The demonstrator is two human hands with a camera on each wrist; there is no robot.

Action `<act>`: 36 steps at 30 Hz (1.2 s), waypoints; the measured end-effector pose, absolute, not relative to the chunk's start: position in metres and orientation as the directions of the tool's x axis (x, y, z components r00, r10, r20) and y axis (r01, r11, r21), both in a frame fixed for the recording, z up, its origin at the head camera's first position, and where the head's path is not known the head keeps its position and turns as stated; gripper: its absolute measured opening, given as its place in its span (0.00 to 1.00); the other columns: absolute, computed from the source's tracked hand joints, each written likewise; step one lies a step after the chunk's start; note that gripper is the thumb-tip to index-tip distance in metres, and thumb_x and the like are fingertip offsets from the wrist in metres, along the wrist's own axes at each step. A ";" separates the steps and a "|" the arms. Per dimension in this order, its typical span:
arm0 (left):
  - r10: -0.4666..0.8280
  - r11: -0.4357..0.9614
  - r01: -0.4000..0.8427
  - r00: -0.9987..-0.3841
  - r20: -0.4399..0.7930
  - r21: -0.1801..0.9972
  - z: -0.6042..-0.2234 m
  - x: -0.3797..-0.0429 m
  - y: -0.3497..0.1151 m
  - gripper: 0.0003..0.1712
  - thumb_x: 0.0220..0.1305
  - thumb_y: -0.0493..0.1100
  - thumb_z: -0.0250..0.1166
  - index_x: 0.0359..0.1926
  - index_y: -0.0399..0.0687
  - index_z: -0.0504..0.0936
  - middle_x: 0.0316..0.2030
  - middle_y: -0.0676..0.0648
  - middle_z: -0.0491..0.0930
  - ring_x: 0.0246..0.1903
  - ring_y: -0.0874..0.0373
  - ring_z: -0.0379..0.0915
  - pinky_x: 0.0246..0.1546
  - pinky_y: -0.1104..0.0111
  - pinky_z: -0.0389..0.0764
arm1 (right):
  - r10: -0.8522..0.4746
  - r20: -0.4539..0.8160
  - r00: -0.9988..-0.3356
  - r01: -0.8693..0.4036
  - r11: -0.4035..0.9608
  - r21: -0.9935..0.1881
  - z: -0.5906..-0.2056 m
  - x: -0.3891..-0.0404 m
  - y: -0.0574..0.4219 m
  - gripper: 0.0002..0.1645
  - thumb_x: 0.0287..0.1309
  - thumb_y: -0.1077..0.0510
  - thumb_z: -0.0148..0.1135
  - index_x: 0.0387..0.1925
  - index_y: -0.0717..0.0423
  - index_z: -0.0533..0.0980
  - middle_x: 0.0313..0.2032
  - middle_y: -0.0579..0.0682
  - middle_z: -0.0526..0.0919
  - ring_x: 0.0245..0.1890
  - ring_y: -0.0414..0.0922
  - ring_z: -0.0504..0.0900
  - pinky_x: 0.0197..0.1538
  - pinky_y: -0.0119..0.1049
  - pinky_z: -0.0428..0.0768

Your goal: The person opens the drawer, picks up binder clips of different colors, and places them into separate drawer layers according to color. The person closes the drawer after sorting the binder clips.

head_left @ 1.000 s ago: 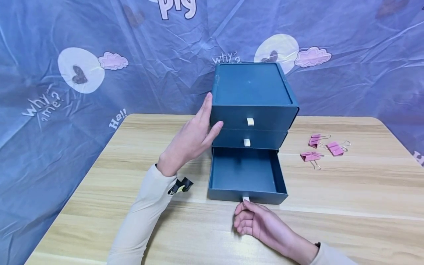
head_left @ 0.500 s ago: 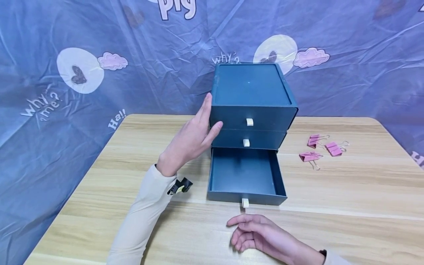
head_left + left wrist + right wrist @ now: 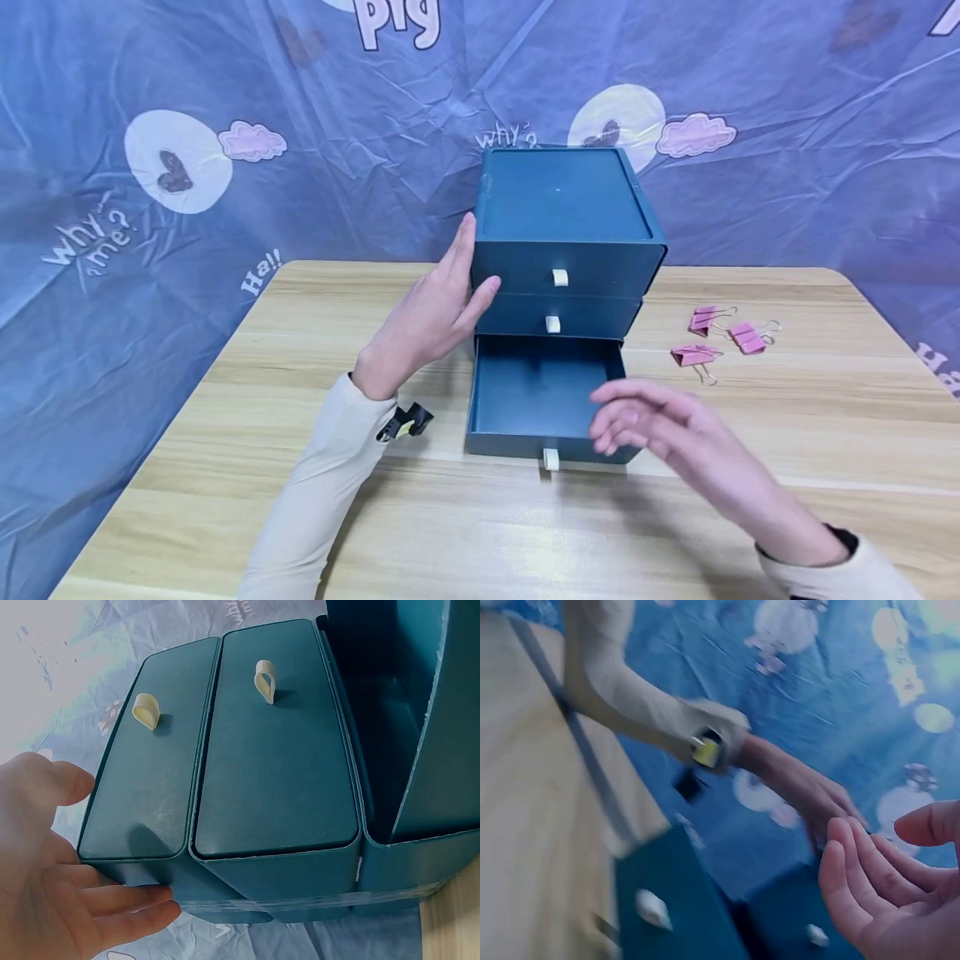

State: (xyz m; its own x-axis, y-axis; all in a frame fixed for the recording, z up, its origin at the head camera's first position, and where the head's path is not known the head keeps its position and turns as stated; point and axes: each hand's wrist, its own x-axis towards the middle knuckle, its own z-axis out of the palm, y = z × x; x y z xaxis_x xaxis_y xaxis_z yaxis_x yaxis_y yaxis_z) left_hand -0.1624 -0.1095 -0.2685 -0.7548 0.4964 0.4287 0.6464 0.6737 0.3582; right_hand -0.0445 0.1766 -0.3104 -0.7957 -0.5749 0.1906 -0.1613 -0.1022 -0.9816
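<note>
A dark teal drawer unit (image 3: 566,196) stands near the back of the table, three drawers high. Its bottom drawer (image 3: 525,400) is pulled out, with a bare floor showing; the upper two are closed. My left hand (image 3: 427,321) rests against the unit's left side, fingers straight and thumb near the front edge. In the left wrist view, the left fingers (image 3: 124,900) lie along the side of the top drawer section. My right hand (image 3: 660,425) hovers over the right front corner of the bottom drawer, fingers loosely bent and holding nothing.
Three pink binder clips (image 3: 705,333) lie on the wooden table (image 3: 787,433) to the right of the unit. Cream pull tabs (image 3: 551,458) stick out from the drawer fronts. A blue printed cloth (image 3: 360,150) hangs behind the table.
My right hand has let go of the bottom drawer's pull tab, drawn back, then moved up and right over the drawer's corner. The left hand stays on the unit's side.
</note>
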 end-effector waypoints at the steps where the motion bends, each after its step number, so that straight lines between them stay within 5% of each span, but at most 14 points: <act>1: 0.495 0.675 0.645 -0.756 0.428 0.359 -0.268 -0.162 -0.110 0.41 0.77 0.55 0.41 0.74 0.33 0.36 0.75 0.37 0.39 0.73 0.56 0.37 0.71 0.66 0.46 | -0.541 0.202 -0.816 -0.214 -0.041 -0.976 -0.307 -0.047 0.181 0.19 0.72 0.71 0.39 0.59 0.70 0.68 0.44 0.58 0.82 0.43 0.50 0.82 0.52 0.36 0.79; 6: 0.489 0.679 0.637 -0.763 0.423 0.364 -0.269 -0.163 -0.112 0.41 0.77 0.55 0.41 0.74 0.33 0.36 0.75 0.38 0.38 0.73 0.56 0.36 0.71 0.66 0.45 | -0.346 0.286 -0.894 -0.396 0.308 -0.865 -0.299 -0.064 0.198 0.14 0.66 0.71 0.52 0.52 0.66 0.74 0.40 0.49 0.85 0.41 0.41 0.85 0.47 0.25 0.79; 11: 0.487 0.684 0.634 -0.765 0.421 0.361 -0.270 -0.163 -0.112 0.41 0.76 0.55 0.41 0.74 0.33 0.36 0.75 0.38 0.39 0.73 0.56 0.37 0.71 0.66 0.46 | -0.182 0.353 -0.918 -0.389 0.592 -0.706 -0.304 -0.085 0.216 0.12 0.63 0.67 0.59 0.47 0.62 0.79 0.40 0.48 0.86 0.38 0.26 0.81 0.41 0.17 0.76; 13: 0.486 0.686 0.633 -0.765 0.422 0.358 -0.270 -0.162 -0.112 0.41 0.77 0.55 0.41 0.74 0.33 0.37 0.75 0.38 0.39 0.73 0.56 0.37 0.71 0.66 0.46 | -0.151 0.348 -0.925 -0.354 0.677 -0.645 -0.307 -0.092 0.224 0.13 0.63 0.64 0.61 0.48 0.62 0.79 0.43 0.54 0.85 0.41 0.35 0.84 0.41 0.18 0.75; 15: 0.486 0.686 0.634 -0.765 0.423 0.357 -0.270 -0.162 -0.113 0.41 0.77 0.54 0.41 0.74 0.33 0.37 0.75 0.37 0.40 0.73 0.56 0.38 0.71 0.66 0.46 | -0.141 0.329 -0.934 -0.321 0.738 -0.594 -0.311 -0.098 0.232 0.15 0.63 0.61 0.61 0.50 0.63 0.78 0.47 0.62 0.82 0.45 0.48 0.83 0.45 0.31 0.78; 18: 0.487 0.687 0.635 -0.763 0.425 0.352 -0.270 -0.162 -0.113 0.41 0.77 0.55 0.41 0.74 0.33 0.37 0.75 0.37 0.40 0.73 0.55 0.38 0.71 0.66 0.47 | -0.140 0.290 -0.947 -0.282 0.795 -0.536 -0.319 -0.107 0.241 0.20 0.63 0.58 0.61 0.52 0.67 0.75 0.52 0.69 0.77 0.53 0.69 0.72 0.50 0.55 0.71; 20: 0.487 0.686 0.639 -0.759 0.431 0.349 -0.270 -0.162 -0.113 0.41 0.76 0.55 0.42 0.74 0.33 0.37 0.75 0.37 0.40 0.73 0.55 0.38 0.71 0.66 0.47 | -0.143 0.269 -0.953 -0.268 0.812 -0.518 -0.325 -0.112 0.246 0.22 0.64 0.58 0.60 0.53 0.70 0.73 0.53 0.72 0.74 0.54 0.70 0.68 0.51 0.64 0.66; 28: 0.482 0.692 0.630 -0.767 0.423 0.354 -0.268 -0.161 -0.113 0.43 0.76 0.58 0.41 0.74 0.33 0.37 0.75 0.38 0.40 0.74 0.52 0.40 0.72 0.65 0.44 | -0.152 0.183 -0.971 -0.222 0.853 -0.473 -0.339 -0.130 0.258 0.29 0.63 0.59 0.60 0.57 0.78 0.67 0.53 0.78 0.71 0.54 0.74 0.68 0.54 0.67 0.66; 36: 0.502 0.705 0.635 -0.762 0.410 0.316 -0.269 -0.162 -0.110 0.45 0.75 0.61 0.41 0.74 0.33 0.36 0.75 0.39 0.38 0.74 0.55 0.32 0.72 0.66 0.38 | -0.144 0.060 -0.988 -0.156 0.872 -0.464 -0.357 -0.137 0.271 0.29 0.65 0.58 0.57 0.56 0.82 0.66 0.41 0.76 0.78 0.37 0.64 0.78 0.41 0.59 0.76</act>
